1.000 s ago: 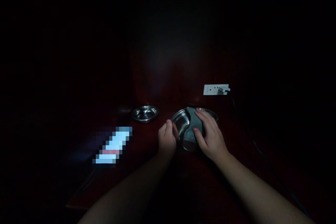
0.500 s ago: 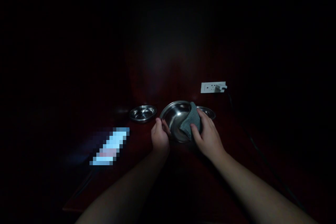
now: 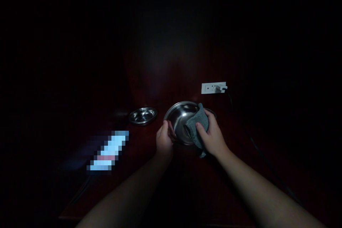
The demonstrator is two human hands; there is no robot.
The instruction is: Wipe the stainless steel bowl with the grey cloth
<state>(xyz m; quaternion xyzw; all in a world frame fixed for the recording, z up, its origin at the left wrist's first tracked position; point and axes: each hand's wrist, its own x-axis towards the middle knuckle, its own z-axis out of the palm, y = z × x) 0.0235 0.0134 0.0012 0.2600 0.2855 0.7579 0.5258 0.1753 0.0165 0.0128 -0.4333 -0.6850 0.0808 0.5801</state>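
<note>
Here, in very dim light, the left hand (image 3: pixel 164 141) pinches the near left rim of a steel bowl (image 3: pixel 179 119), fingers curled narrow around the edge with the thumb on the outer side. The bowl is tilted up, its hollow facing the camera, just right of the middle of the frame. The right hand (image 3: pixel 212 138) presses a grey cloth (image 3: pixel 197 127) against the bowl's right side; its fingers are spread over the cloth with the thumb tucked against the cloth's inner fold, so the cloth is pinned between hand and bowl. A corner of the cloth hangs below the bowl's lower rim.

Behind the right hand, a sliver of a second steel dish (image 3: pixel 211 112) peeks out, mostly hidden. Left of the held bowl, well apart from it, a smaller steel bowl (image 3: pixel 143 115) sits flat on the dark red table (image 3: pixel 160 78). Above and right of the hands, a white power strip (image 3: pixel 213 87) lies with a white plug in it. At lower left of the frame a bright blurred patch (image 3: pixel 108 150) glows; what it is cannot be told.
</note>
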